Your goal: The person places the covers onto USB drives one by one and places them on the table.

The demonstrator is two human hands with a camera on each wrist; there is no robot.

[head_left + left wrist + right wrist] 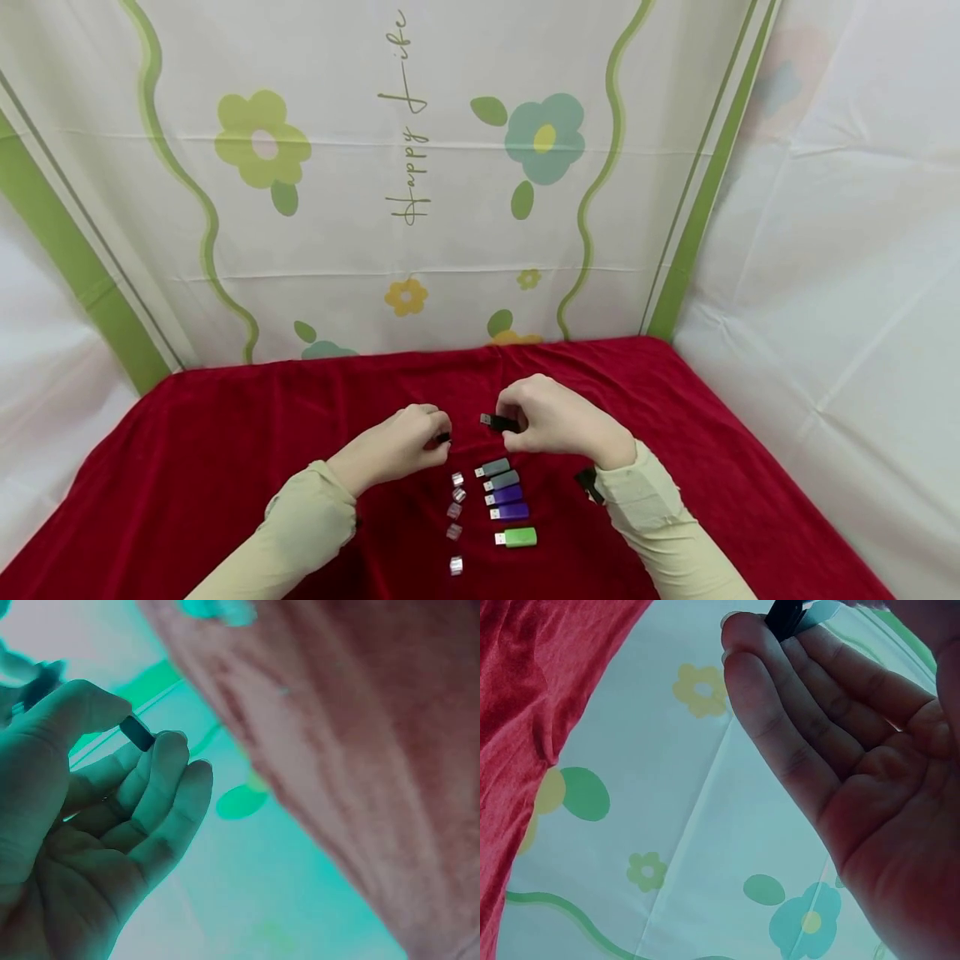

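Observation:
My right hand [558, 421] pinches a black USB stick [498, 422] whose bare metal plug points left, toward the other hand. In the right wrist view, only part of the black stick [784, 619] shows at the top, between the fingertips. My left hand [397, 442] holds a small black cap [136, 733] between thumb and fingertip, a short gap from the plug. Below the hands lies a column of uncapped USB sticks: two grey [501, 480], two purple [510, 512] and one green [521, 537]. To their left, several small clear caps [454, 531] form a second column.
Red cloth [225, 467] covers the table. A dark object [589, 483] lies by the right sleeve, partly hidden by it. Behind the table hangs a white curtain [337, 233] with printed flowers, and pale sheeting [847, 275] closes off the right side.

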